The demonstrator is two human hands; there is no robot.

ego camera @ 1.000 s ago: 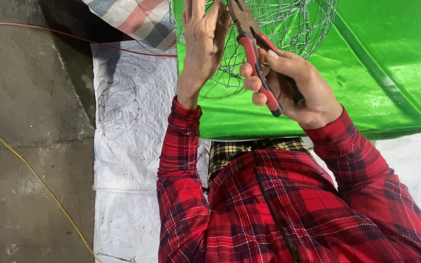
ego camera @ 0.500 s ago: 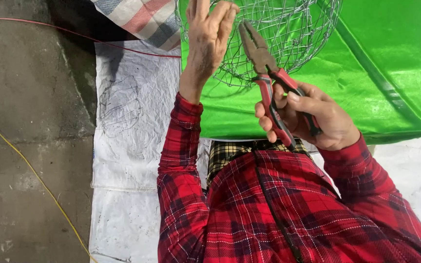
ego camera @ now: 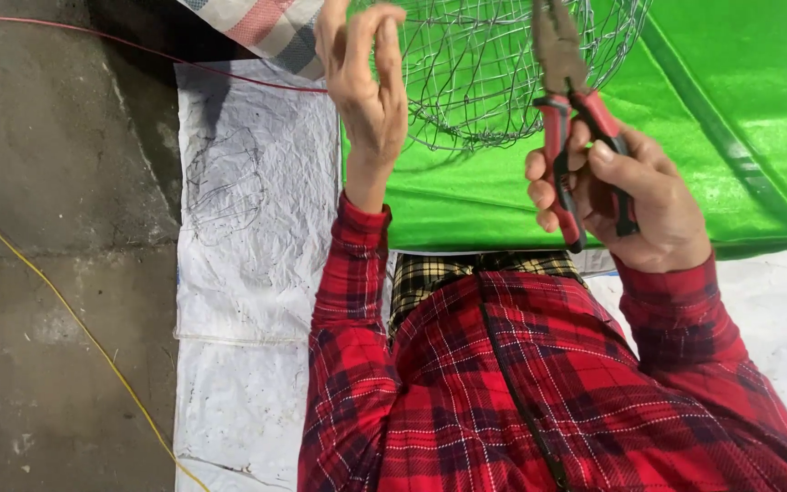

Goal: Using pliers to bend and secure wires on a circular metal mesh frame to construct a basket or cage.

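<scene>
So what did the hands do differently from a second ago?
The right hand drew the red-handled pliers back from the wire mesh frame and turned them upright, gripping them all along. The left hand curled its fingers in at the frame's edge instead of lying flat. The green sheet, white sheet and yellow cord stayed where they were.
</scene>
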